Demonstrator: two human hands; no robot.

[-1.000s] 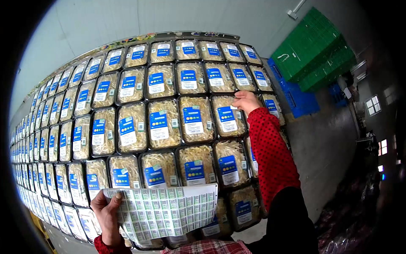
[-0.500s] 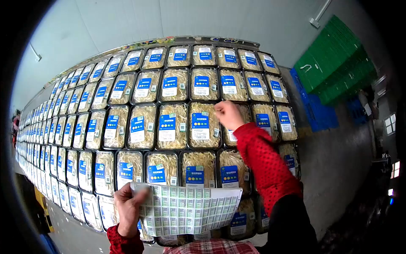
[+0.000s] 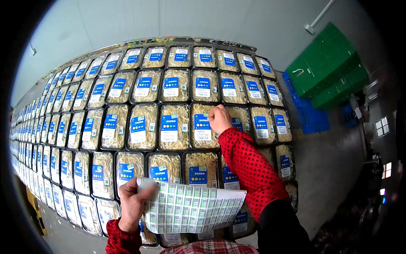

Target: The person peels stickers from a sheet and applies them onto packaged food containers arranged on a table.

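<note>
My left hand [image 3: 134, 199] grips the left edge of a sheet of small green-and-white stickers [image 3: 194, 207], thumb on top. The sheet spreads over the nearest packs, and a strip along its top is bare. Black trays of bean sprouts with blue-and-white labels lie in rows below. At one bean sprout pack [image 3: 204, 139] in the middle row, my right hand [image 3: 220, 119] has its fingers bent together by the label's upper right corner. A small green sticker [image 3: 206, 114] shows on that label beside the fingertips. Whether the fingers hold anything is hidden.
More bean sprout packs [image 3: 144, 84] stretch far to the left, side by side. A pale wall [image 3: 127, 21] stands behind them. To the right are stacked green crates [image 3: 325, 63], a blue pallet [image 3: 311, 116] and grey floor [image 3: 315, 156].
My right hand has moved slightly left and down, from beside the pack onto its label's upper right corner. My left hand still holds the sticker sheet. The view has shifted a little.
</note>
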